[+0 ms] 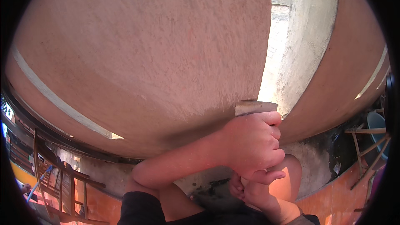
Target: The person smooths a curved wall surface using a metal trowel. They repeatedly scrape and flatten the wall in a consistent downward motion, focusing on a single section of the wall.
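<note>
Blade at the wall's edge, left hand on it

The left hand (pixel 255 143) has its fingers (pixel 275 132) clenched around what looks like a flat blade (pixel 250 107), by the lower right edge of the pinkish wall (pixel 187 50), right beside the bright gap (pixel 271 64); can't tell if it's actually touching. The right hand (pixel 259 195) sits just below, fingers curled, but no idea whether they're gripping anything. My guess: this step is working the blade along that edge, and the next move calls for a firm grip and a flat, steady angle.
</note>
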